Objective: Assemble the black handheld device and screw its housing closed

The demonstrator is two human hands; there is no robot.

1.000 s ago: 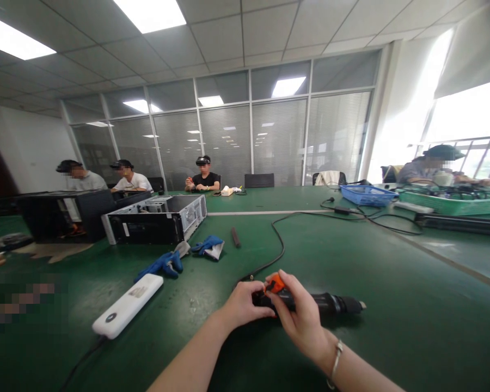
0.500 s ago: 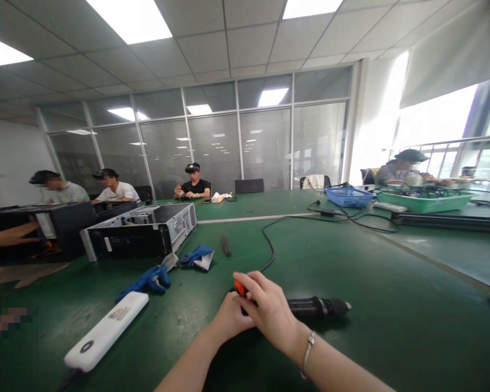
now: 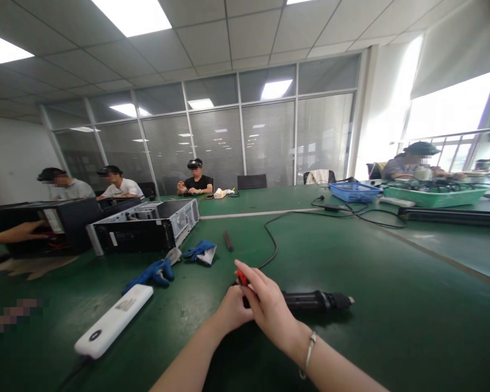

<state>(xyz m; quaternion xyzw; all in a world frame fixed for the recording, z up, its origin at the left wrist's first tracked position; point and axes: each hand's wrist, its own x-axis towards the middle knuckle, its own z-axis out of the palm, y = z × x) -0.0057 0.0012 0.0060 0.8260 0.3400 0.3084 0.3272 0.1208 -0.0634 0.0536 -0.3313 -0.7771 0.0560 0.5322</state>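
A black pen-shaped electric screwdriver [image 3: 312, 301] lies across the green table in front of me, its bit end toward the right. Around its rear, left end my left hand [image 3: 230, 312] is closed. My right hand [image 3: 273, 306] reaches over the tool, its fingers on a small orange-red part [image 3: 242, 277] at that same end. Whether this part belongs to the screwdriver I cannot tell, as my fingers cover most of it. A black cord [image 3: 274, 239] runs away from behind my hands to the back of the table.
Left of my hands lie a white oblong box [image 3: 114, 321] with a cord and blue gloves [image 3: 157, 271]. Beyond stand an open computer case [image 3: 134, 235] and a dark case [image 3: 75, 223] with another person's hand [image 3: 24, 231] in it. Blue [image 3: 355, 193] and green baskets [image 3: 436, 197] stand back right.
My view has tilted and turned slightly. The right-hand fingers are a little straighter over the orange-red part; both hands stay at the screwdriver's rear end.
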